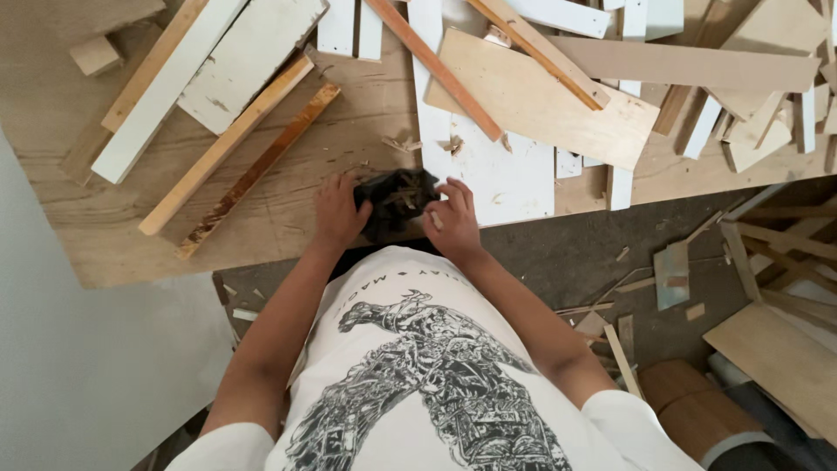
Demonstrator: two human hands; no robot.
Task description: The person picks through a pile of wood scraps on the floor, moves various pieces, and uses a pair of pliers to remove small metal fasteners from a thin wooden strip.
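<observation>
Two hands, left [336,209] and right [453,220], gripped a black cloth [397,199] at the desk [288,174] edge.
Fingers clamped on it; splinters might snag.

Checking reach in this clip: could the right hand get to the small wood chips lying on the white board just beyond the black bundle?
Probably yes. The right hand rests on the black bundle at the table edge, and the wood chips lie just past it on the white board, with nothing lying between them.

Both hands [397,214] on black cloth [397,199]
</observation>
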